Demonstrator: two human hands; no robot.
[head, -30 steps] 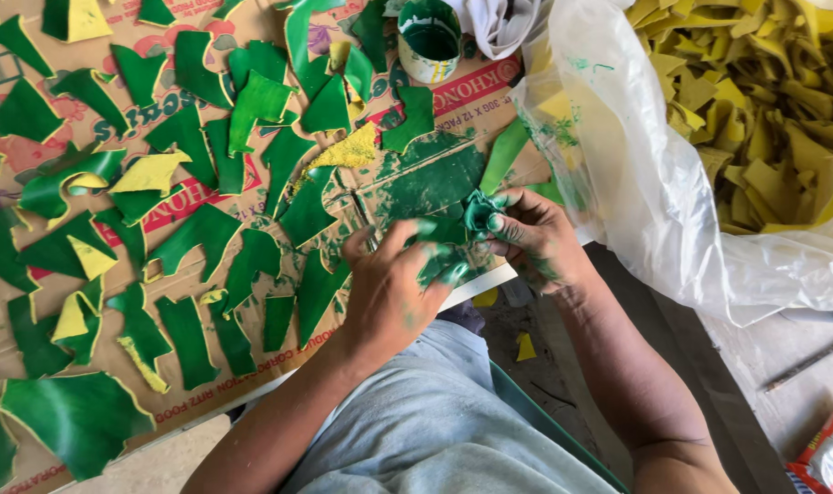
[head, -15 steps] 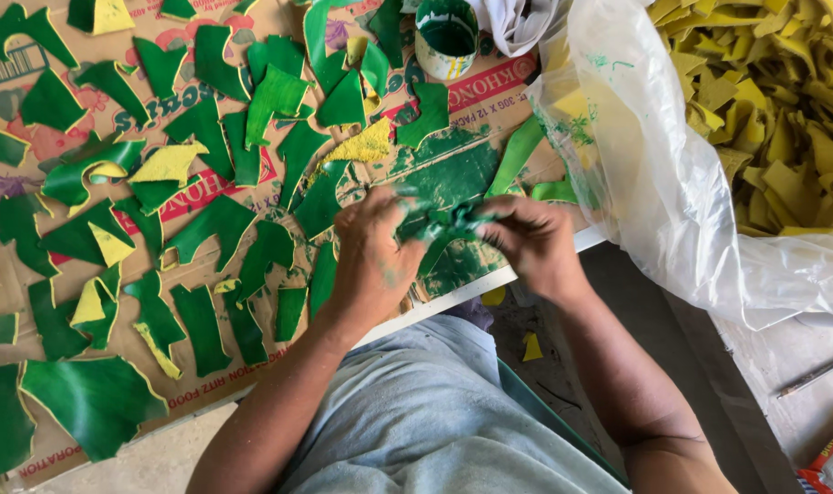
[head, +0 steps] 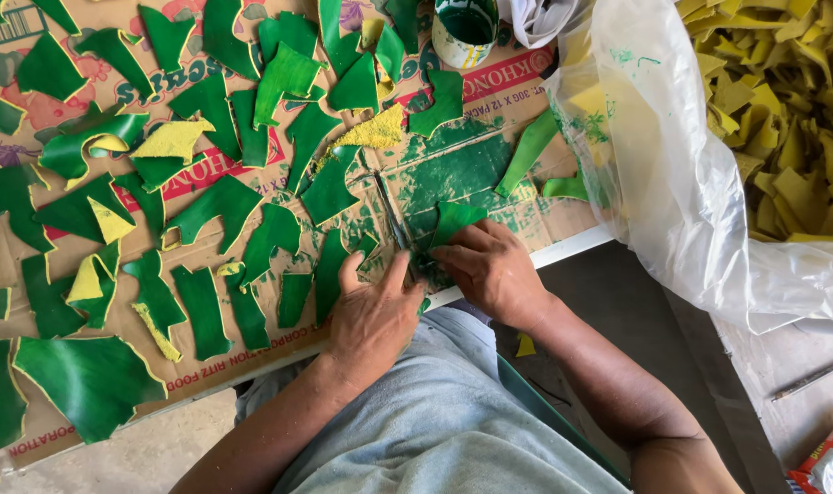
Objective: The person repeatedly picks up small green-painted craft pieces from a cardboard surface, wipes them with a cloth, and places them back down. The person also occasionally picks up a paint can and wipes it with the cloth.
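Note:
My left hand (head: 375, 316) rests at the near edge of the cardboard sheet (head: 526, 78), thumb and forefinger pinched on the near end of a thin dark stick (head: 391, 209) that lies across the paint-smeared patch. My right hand (head: 491, 270) is beside it, fingertips on the lower edge of a green-painted piece (head: 455, 220) that lies flat on the cardboard. Both hands are smeared with green paint. The fingers hide the stick's near end.
Several green-painted scraps (head: 220, 206) and a few yellow ones (head: 375, 133) are spread over the cardboard. A green paint can (head: 465, 27) stands at the far edge. A clear plastic bag (head: 672, 183) of yellow scraps (head: 782, 110) lies on the right, and a small packet (head: 832, 462) lies at the lower right.
Both hands held a green piece just above the cardboard; now they have come down, the piece lies flat and the left hand is on the stick.

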